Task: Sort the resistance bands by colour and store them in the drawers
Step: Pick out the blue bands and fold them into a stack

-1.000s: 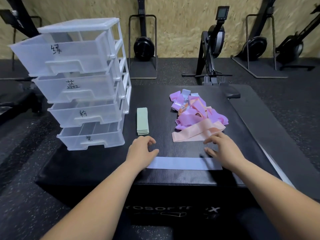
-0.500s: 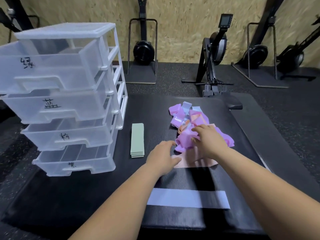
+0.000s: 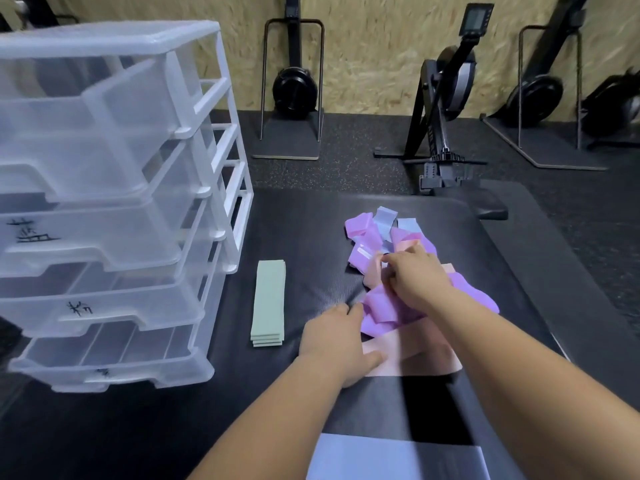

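Observation:
A tangled pile of purple, pink and light blue resistance bands [image 3: 374,237] lies on the black platform [image 3: 311,244]. My right hand [image 3: 412,275] is in the middle of the pile, fingers curled on a pink band [image 3: 372,277]. My left hand [image 3: 337,337] lies flat at the pile's near left edge, thumb on a long pink band [image 3: 415,358]. A flat light blue band [image 3: 391,459] lies at the near edge. A neat stack of green bands [image 3: 269,303] sits left of the pile. The clear drawer unit [image 3: 114,209] stands at the left with its four labelled drawers pulled out.
Rowing machines [image 3: 446,98] and stands line the chipboard wall behind the platform. A black pad [image 3: 491,211] sits at the platform's far right corner. Dark rubber floor surrounds the platform.
Both hands left the flat light blue band at the near edge and reached forward into the pile. My right hand moved deeper and took hold of a pink band. The camera moved closer.

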Tool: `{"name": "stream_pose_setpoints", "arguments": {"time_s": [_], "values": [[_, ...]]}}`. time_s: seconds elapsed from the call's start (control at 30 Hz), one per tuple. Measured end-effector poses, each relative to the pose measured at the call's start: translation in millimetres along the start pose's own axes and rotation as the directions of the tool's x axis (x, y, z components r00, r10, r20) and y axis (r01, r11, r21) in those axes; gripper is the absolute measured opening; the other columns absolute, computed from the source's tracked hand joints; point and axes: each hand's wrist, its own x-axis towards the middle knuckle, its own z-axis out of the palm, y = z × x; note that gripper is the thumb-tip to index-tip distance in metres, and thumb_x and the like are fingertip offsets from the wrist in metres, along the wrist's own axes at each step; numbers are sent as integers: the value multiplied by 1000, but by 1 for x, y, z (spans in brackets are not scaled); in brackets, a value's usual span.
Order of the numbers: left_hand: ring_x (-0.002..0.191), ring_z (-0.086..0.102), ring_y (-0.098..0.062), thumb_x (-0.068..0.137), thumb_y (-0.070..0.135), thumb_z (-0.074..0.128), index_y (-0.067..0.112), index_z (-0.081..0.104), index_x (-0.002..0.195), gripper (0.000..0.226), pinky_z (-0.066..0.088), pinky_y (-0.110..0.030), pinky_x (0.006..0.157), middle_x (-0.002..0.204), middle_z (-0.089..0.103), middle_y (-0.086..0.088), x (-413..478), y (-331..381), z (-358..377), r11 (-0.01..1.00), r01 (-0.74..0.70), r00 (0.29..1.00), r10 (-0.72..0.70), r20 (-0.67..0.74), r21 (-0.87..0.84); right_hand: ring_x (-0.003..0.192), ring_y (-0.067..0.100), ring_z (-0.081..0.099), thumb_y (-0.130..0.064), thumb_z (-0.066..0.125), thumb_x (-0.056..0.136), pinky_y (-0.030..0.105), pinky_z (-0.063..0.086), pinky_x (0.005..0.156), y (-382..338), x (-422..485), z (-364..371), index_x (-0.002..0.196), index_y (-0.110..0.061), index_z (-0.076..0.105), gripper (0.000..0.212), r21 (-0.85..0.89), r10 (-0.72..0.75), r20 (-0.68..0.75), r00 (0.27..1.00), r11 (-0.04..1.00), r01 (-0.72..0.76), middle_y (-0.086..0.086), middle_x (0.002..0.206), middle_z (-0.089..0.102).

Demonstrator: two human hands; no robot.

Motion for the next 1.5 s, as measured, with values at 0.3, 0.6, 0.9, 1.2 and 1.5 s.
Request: {"name": "stream_pose_setpoints", "arguments": {"time_s": [0.3,0.6,0.9,1.2,1.5], "values": [[132,54,-17,92,81,45,31,53,141,70,48,-37,98,143,57,8,-11,0,-8,992,23,1000,-24,-5,-120,100,28,54,-44,74,82,35,38,73,23,-13,-45,89,-37,75,10,101,131,-237,963,989,-110,-5,93,70],[140,52,-24,93,77,50,31,38,158,81,45,-38,110,157,52,2,-12,-13,-33,881,144,984,-78,161,-451,89,30,69,-27,76,84,37,55,73,42,-42,-144,97,-25,75,12,275,222,-489,844,957,-92,2,92,77],[131,58,-17,100,46,63,27,48,153,59,47,-37,108,152,53,4,-37,14,-66,855,-54,992,-14,-126,-515,88,25,69,-34,69,94,36,52,80,31,-83,-204,104,-24,77,16,372,284,-659,697,928,-26,1,93,78],[118,60,-9,100,39,67,27,56,145,48,50,-34,103,138,60,10,-57,44,-120,753,-215,938,-19,-347,-622,70,5,65,-28,80,89,29,54,73,11,-128,-224,96,-29,79,7,553,165,-497,852,816,165,-10,81,75],[94,65,2,97,26,70,34,69,118,22,51,-28,80,104,71,21,-75,67,-128,711,-248,933,-6,-359,-658,69,19,69,-22,80,93,44,66,74,-25,-165,-206,97,-21,77,6,765,116,-389,914,594,250,20,88,74]]}}
